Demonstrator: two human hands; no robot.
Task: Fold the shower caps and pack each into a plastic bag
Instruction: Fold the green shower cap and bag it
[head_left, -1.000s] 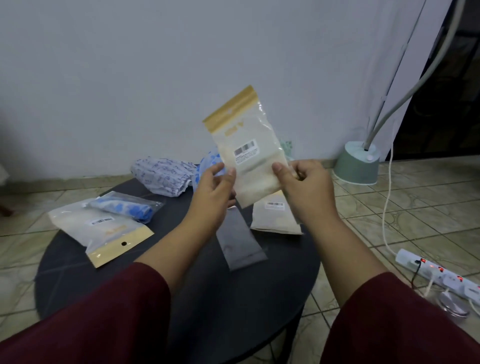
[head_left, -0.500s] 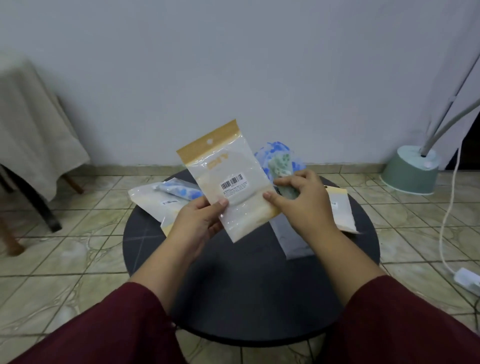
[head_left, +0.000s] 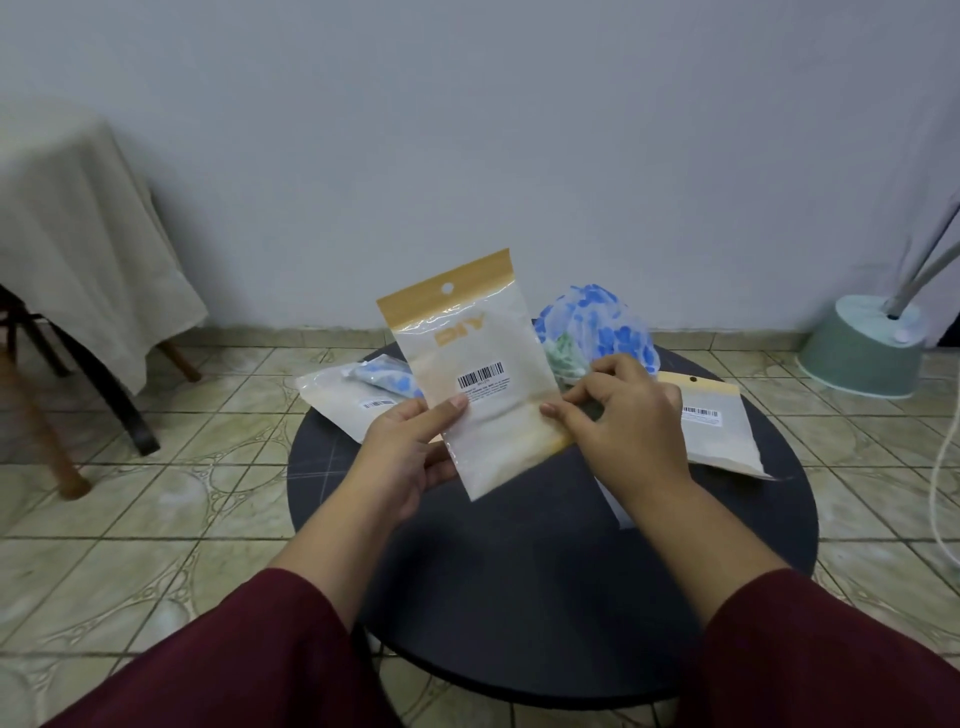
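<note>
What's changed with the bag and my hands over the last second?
The held plastic bag has come down from in front of the wall to just over the round table. Both hands kept their grip: the left hand pinches its left edge, the right hand its right edge. The packed bag and the loose shower caps lie where they were.

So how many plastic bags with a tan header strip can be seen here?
3. One held up in both hands; one on the table's left side with a blue cap inside; one flat on the table's right side. Others may be hidden behind the hands.
</note>
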